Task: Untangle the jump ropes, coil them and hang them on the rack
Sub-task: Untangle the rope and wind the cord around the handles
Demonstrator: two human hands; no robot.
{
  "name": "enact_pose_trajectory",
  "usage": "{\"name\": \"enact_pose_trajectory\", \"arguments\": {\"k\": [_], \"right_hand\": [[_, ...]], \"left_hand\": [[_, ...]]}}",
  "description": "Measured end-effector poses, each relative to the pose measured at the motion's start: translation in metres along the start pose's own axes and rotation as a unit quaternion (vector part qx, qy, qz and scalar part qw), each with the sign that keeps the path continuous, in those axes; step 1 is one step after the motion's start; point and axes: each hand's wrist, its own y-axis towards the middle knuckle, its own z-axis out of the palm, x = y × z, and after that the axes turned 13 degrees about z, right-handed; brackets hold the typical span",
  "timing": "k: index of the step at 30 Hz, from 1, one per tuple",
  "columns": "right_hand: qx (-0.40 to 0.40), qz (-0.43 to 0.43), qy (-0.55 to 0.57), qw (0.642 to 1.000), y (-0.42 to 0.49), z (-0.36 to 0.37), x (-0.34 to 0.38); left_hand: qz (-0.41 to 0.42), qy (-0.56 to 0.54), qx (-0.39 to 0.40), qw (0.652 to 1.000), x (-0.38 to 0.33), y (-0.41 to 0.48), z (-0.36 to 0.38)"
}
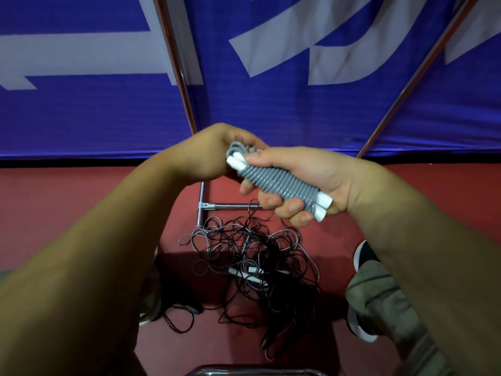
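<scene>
The right hand is wrapped round the coiled gray rope, and the left hand pinches its loose end at the top. If that end slips, the coil could unwind and drop into the tangled ropes on the floor below, near the rack

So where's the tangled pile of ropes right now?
In the head view, the tangled pile lies on the red floor at centre, below the coiled grey rope, by the rack's metal foot, left of a shoe.
</scene>
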Motion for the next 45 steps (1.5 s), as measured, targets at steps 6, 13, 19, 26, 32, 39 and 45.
{"name": "enact_pose_trajectory", "arguments": {"k": [6,13,19,26,32,39,45], "right_hand": [[0.034,0.048,-0.042,0.997,0.001,-0.001,-0.003],[0.030,0.068,-0.098,0.992,0.006,-0.003,-0.005],[-0.181,0.049,-0.080,0.979,0.030,-0.011,-0.009],[-0.231,-0.095,0.139,0.958,0.039,-0.015,-0.001],[-0.168,-0.142,0.211,0.952,0.032,-0.016,0.009],[-0.302,-0.191,0.207,0.911,0.035,-0.023,0.009],[-0.437,-0.244,0.102,0.860,0.041,-0.024,0.004]], "left_hand": [[0.011,-0.135,-0.018,0.991,-0.007,0.004,-0.006],[0.035,-0.052,-0.036,0.997,-0.021,0.007,-0.010],[0.093,0.159,-0.051,0.982,-0.028,0.009,-0.014],[0.010,0.244,-0.052,0.968,-0.016,0.004,-0.018],[-0.021,0.256,-0.113,0.960,-0.010,0.007,-0.007],[-0.195,-0.158,-0.200,0.947,-0.025,0.011,0.002],[-0.295,-0.554,-0.116,0.770,-0.047,0.012,0.009]]}}
